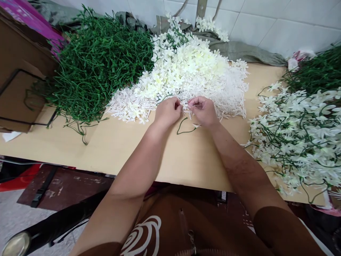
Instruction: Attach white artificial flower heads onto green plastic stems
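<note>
- Left hand (pixel 169 111) and right hand (pixel 205 111) pinched a small white flower piece (pixel 185 106) between narrowed fingers.
- White artificial blossoms (pixel 183 67) lay at twelve o'clock, green stems (pixel 103 60) at ten.

Craft workshop; heaped green stems (pixel 101 64), loose white blossoms (pixel 183 67) on worktable (pixel 128 145); tiled wall (pixel 295 25) behind

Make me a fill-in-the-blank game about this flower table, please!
1. The left hand and right hand are at a heap of blossoms colored mostly ____.
2. The big heap of stems on the left is colored ____.
3. The brown box is made of ____.
4. The wall is covered in ____.

Missing words: white; green; cardboard; tiles.
</note>
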The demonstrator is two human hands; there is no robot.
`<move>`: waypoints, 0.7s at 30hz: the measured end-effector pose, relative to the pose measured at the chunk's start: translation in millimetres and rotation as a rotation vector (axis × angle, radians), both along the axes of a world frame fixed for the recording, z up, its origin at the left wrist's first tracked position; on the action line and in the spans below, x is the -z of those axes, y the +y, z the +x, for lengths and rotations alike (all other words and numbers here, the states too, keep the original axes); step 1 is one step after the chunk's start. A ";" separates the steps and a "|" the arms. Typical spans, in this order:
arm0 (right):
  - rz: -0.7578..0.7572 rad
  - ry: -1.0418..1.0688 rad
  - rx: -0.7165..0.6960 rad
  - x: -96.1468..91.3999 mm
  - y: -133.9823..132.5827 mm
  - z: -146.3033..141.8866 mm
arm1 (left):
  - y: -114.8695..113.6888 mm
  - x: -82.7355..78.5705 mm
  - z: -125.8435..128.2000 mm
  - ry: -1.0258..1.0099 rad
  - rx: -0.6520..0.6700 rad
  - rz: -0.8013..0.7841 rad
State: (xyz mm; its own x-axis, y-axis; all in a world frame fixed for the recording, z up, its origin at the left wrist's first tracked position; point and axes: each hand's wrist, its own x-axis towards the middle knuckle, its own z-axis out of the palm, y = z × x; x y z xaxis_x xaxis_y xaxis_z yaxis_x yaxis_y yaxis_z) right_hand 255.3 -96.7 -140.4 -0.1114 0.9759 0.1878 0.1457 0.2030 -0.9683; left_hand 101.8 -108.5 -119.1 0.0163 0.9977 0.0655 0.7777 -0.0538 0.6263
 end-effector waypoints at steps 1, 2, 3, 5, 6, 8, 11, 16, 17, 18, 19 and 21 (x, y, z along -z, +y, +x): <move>-0.005 0.008 0.005 -0.1 -0.3 -0.2 | 0.2 0.2 -0.2 -0.017 0.003 0.006; -0.009 0.016 0.010 -0.3 -0.6 -0.5 | 0.3 0.2 -0.4 -0.032 0.013 0.016; -0.010 0.021 0.013 -0.6 -0.9 -0.8 | 0.1 0.0 -0.5 -0.046 0.025 0.031; -0.007 0.028 0.017 -0.7 -1.4 -1.4 | -0.8 -0.8 0.1 -0.063 0.047 0.063; -0.005 0.028 0.019 -0.4 -1.5 -1.6 | -1.4 -1.4 0.7 -0.069 0.052 0.074; 0.000 0.034 0.030 0.7 -1.3 -2.0 | -2.5 -2.7 2.0 -0.082 0.052 0.073; 0.021 0.041 0.052 2.5 -1.0 -2.5 | -3.2 -4.2 3.0 -0.114 0.048 0.041; 0.099 0.001 0.052 1.9 -4.5 -4.5 | -3.0 -6.2 1.8 -0.138 -0.003 0.004; 0.117 -0.011 0.045 1.6 -5.7 -4.8 | -3.1 -6.7 1.6 -0.140 -0.012 0.002; 0.137 -0.025 0.037 1.4 -6.9 -5.0 | -3.3 -7.2 1.5 -0.143 -0.017 0.002; 0.158 -0.042 0.030 1.4 -7.9 -5.0 | -3.6 -7.7 1.5 -0.145 -0.021 0.002; 0.199 -0.089 0.030 1.9 -9.3 -4.5 | -4.1 -8.5 1.8 -0.153 -0.018 -0.003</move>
